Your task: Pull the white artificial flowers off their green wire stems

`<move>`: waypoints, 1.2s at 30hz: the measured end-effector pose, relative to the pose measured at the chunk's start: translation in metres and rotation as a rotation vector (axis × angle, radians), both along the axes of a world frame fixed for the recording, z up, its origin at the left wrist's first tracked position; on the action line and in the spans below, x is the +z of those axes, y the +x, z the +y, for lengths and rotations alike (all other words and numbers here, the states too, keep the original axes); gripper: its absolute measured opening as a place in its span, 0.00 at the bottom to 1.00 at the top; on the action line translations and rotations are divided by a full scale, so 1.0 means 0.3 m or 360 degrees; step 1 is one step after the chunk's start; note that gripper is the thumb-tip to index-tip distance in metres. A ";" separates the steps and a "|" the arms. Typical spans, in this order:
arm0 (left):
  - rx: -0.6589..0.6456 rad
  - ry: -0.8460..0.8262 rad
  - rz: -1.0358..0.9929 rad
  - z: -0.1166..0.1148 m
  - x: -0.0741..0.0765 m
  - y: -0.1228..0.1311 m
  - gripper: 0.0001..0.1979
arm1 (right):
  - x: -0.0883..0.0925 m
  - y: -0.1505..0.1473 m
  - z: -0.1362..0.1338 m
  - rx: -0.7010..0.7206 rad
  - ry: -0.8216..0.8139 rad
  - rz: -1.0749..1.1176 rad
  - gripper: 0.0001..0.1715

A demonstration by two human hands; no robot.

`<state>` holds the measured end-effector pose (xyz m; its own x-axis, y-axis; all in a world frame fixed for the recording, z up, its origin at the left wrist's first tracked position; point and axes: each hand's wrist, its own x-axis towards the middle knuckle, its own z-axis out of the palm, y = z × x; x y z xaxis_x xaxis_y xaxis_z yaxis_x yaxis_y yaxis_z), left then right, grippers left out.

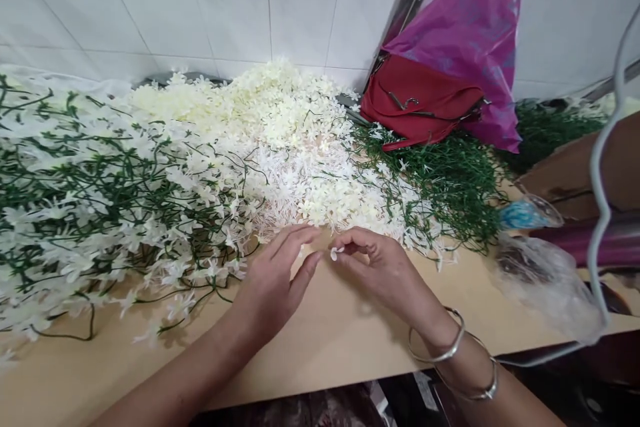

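My right hand [383, 270] pinches a small white artificial flower [336, 253] between thumb and forefinger, just above the table. Facing it, my left hand [277, 273] has its thumb and fingers apart, and a tiny pale speck shows between them, too small to name. Just beyond both hands lies a heap of loose cream flower heads [345, 203] mixed with thin white stamens [283, 177]. To the left spreads a large pile of white flowers on green stems [115, 193].
Bare green stems [450, 177] lie at the right, below a red handbag [420, 100] and a purple plastic bag [465, 33] against the tiled wall. A clear plastic bag [545, 280] and a cardboard box [585, 167] stand farther right. A white cable [600, 193] hangs in front.
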<state>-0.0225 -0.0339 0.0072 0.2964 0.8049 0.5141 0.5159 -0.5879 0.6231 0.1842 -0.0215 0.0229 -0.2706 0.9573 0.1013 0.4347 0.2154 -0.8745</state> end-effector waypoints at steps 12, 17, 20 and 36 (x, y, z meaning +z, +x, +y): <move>0.0245 -0.0357 -0.0310 0.025 -0.070 -0.048 0.04 | -0.043 -0.068 0.034 -0.0020 -0.0043 0.0023 0.07; 0.0547 -0.0559 -0.0834 0.044 -0.053 -0.074 0.07 | -0.022 -0.116 0.134 0.0063 0.0317 -0.0562 0.12; 0.0527 -0.0640 -0.1054 0.053 -0.048 -0.076 0.11 | -0.011 -0.161 0.180 0.0202 0.0495 -0.1090 0.13; 0.0394 -0.0982 -0.1290 0.059 -0.051 -0.036 0.18 | -0.062 -0.094 0.220 -0.0148 0.0067 0.0740 0.05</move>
<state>-0.0335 -0.0163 -0.0082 -0.1623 0.9861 -0.0353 -0.1275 0.0145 0.9917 0.1559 0.0445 0.0042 -0.1008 0.9678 0.2308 0.0182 0.2337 -0.9721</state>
